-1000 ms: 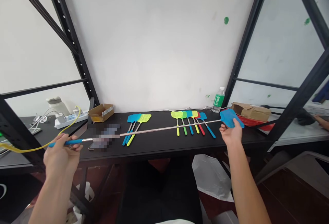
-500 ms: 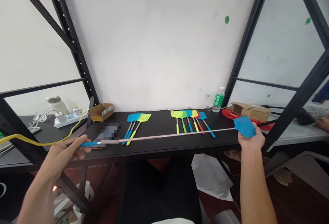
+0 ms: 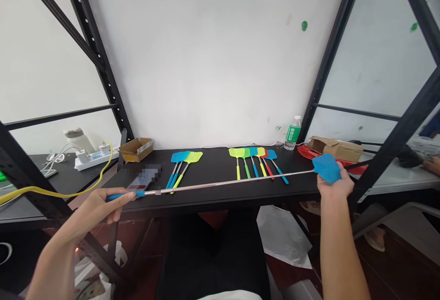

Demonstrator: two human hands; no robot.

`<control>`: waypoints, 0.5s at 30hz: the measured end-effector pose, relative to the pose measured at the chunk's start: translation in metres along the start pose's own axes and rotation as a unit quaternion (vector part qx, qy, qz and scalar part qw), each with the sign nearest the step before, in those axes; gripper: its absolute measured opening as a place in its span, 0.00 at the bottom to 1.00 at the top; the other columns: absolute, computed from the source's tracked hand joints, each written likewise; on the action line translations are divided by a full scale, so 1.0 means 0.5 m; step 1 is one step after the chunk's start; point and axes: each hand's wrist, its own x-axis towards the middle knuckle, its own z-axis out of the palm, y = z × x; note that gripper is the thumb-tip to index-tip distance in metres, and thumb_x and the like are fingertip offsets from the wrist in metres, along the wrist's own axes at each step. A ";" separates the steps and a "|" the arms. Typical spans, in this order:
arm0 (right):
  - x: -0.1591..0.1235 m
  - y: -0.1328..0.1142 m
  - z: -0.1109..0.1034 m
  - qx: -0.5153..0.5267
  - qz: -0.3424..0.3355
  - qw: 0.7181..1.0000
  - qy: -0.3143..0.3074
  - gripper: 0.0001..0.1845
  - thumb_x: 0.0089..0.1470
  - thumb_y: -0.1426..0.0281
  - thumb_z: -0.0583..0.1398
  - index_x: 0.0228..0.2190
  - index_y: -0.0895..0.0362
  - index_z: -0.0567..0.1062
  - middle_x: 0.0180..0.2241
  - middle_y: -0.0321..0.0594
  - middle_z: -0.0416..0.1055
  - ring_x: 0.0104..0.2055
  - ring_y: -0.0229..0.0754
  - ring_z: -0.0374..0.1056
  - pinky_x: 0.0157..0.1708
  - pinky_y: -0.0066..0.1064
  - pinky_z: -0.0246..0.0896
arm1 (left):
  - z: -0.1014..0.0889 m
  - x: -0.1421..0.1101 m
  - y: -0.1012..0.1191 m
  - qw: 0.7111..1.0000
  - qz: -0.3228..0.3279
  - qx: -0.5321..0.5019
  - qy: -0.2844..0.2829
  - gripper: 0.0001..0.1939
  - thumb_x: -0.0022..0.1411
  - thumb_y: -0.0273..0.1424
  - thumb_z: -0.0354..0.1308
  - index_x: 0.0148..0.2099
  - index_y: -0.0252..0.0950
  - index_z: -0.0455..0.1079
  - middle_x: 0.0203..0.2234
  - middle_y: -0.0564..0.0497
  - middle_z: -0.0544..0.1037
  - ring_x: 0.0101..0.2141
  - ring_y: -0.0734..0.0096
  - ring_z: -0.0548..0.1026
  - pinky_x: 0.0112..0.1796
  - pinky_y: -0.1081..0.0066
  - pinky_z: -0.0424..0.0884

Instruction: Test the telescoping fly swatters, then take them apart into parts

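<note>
Power strip [image 3: 98, 158] far left, yellow cable [image 3: 37, 191] running off it. Left hand [image 3: 110, 204]: thumb and fingers pinching the blue handle [image 3: 139, 194] of the long swatter [image 3: 223, 183], whose thin metal rod spans rightward above the surface [image 3: 213, 164]. Behind that hand: open cardboard box [image 3: 129, 158] and partly pixelated phone [image 3: 144, 180]. Then three fanned swatters [image 3: 184, 164], two blue, one yellow-green. Further right, six more in a row [image 3: 254, 162], mixed colors. Water bottle [image 3: 291, 136] upright by the wall. Right hand [image 3: 334, 187]: fingers gripping the blue paddle [image 3: 326, 168], some hidden behind it.
</note>
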 end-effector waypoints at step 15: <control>-0.035 0.020 0.005 -0.213 0.043 0.948 -0.231 0.11 0.49 0.72 0.65 0.38 0.57 0.79 0.36 0.38 0.78 0.32 0.38 0.74 0.27 0.25 0.70 | -0.018 0.016 -0.035 0.991 0.032 -0.091 0.090 0.26 0.54 0.54 0.62 0.20 0.36 0.69 0.16 0.52 0.72 0.23 0.68 0.66 0.29 0.69 0.62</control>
